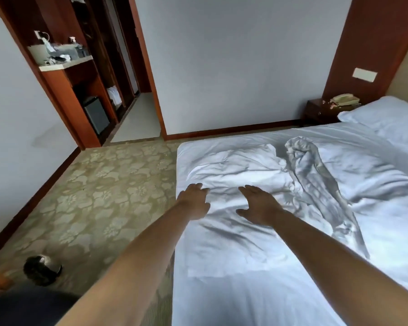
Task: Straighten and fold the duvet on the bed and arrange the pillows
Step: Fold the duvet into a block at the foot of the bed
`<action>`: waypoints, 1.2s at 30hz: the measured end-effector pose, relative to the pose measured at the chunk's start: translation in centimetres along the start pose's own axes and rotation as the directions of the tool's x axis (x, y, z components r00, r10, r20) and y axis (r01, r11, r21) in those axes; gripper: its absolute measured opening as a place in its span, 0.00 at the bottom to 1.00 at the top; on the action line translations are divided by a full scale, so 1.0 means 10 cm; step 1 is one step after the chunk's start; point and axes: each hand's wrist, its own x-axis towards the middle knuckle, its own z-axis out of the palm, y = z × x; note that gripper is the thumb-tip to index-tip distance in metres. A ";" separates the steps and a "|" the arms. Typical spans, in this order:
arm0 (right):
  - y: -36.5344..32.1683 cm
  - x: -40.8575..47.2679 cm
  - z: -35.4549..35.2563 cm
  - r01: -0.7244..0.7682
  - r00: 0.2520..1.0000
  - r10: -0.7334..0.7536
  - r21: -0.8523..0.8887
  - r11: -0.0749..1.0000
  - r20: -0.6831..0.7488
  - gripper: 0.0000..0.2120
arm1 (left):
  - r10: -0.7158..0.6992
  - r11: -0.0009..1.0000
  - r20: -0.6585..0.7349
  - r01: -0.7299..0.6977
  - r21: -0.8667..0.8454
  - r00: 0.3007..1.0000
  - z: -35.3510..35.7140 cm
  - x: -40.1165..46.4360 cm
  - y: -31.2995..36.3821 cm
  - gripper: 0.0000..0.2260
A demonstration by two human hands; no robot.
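Crumpled white duvet (257, 175), left hand (194, 201) and right hand (260, 205) grip spread, fingers straight

Your view cuts off the pillow (386, 116) and the bed (257, 302) at the right and bottom edges. Shelf clutter (59, 52) is too small to identify. A dark round object (41, 269) on the carpet stays unclear.
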 end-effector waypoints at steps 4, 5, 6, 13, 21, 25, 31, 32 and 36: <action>-0.48 -0.09 0.08 -0.125 0.992 0.125 0.005 0.992 -0.002 0.36 | 0.109 0.994 0.062 -0.107 -0.024 0.992 -0.04 0.03 -0.44 0.27; -0.57 -0.10 0.08 -0.150 0.989 0.150 0.000 0.989 -0.006 0.36 | 0.126 0.992 0.067 -0.124 -0.033 0.990 -0.05 0.04 -0.51 0.27; -0.66 -0.09 0.08 -0.172 0.985 0.172 -0.009 0.985 -0.007 0.36 | 0.146 0.989 0.064 -0.144 -0.040 0.987 -0.07 0.07 -0.58 0.27; -0.84 0.15 0.09 -0.282 0.959 0.282 0.008 0.959 -0.018 0.35 | 0.299 0.953 0.033 -0.297 -0.055 0.954 -0.14 0.45 -0.74 0.25; -0.43 0.60 0.42 -0.439 0.898 0.437 0.100 0.893 0.043 0.35 | 0.397 0.915 0.137 -0.403 0.013 0.907 0.04 1.17 -0.58 0.26; -0.35 0.91 0.42 -0.435 0.900 0.436 0.109 0.894 0.013 0.35 | 0.409 0.909 0.113 -0.416 0.043 0.906 0.02 1.58 -0.64 0.25; -0.33 1.40 0.27 -0.496 0.865 0.501 0.140 0.857 -0.002 0.34 | 0.472 0.869 0.142 -0.486 0.090 0.870 -0.06 2.12 -0.78 0.24; -0.33 1.51 0.22 -0.510 0.856 0.517 0.146 0.848 -0.008 0.34 | 0.491 0.859 0.136 -0.504 0.090 0.861 -0.11 2.27 -0.81 0.23; -0.29 2.02 0.03 -0.587 0.799 0.599 0.143 0.797 -0.060 0.35 | 0.584 0.802 0.108 -0.592 0.073 0.805 -0.35 2.96 -0.85 0.22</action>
